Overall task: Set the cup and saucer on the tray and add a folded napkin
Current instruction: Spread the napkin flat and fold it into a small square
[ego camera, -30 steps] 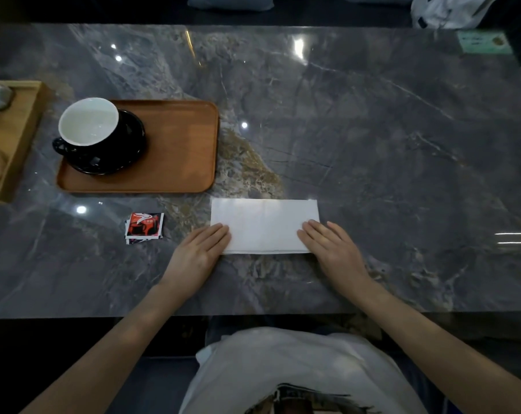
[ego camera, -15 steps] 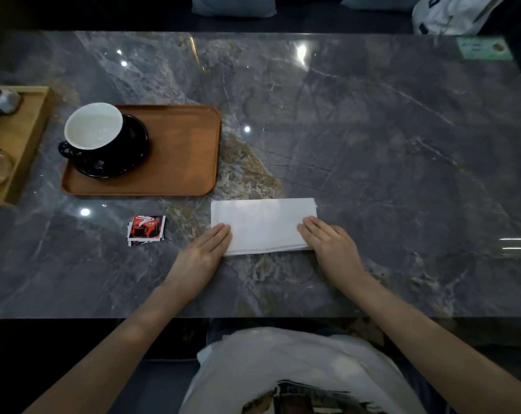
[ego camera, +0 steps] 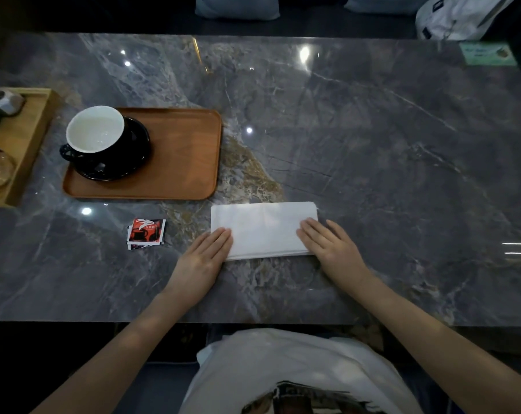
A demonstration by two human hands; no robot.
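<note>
A white folded napkin [ego camera: 263, 228] lies flat on the grey marble table, just below the brown wooden tray [ego camera: 184, 162]. On the tray's left part stands a black cup [ego camera: 95, 134] with a white inside, resting on a black saucer [ego camera: 133, 162]. My left hand [ego camera: 204, 258] lies flat with its fingertips pressing the napkin's lower left corner. My right hand [ego camera: 330, 246] lies flat with its fingers on the napkin's lower right corner. Neither hand grips anything.
Small red and white sachets [ego camera: 145, 234] lie left of the napkin. A light wooden box [ego camera: 29, 138] with small items stands at the left edge. A green card [ego camera: 486, 53] lies at the far right corner; a white bag [ego camera: 456, 16] sits beyond the table.
Both hands stay pressed on the napkin's lower corners. The view has shifted slightly, so everything sits a little lower in the frame.
</note>
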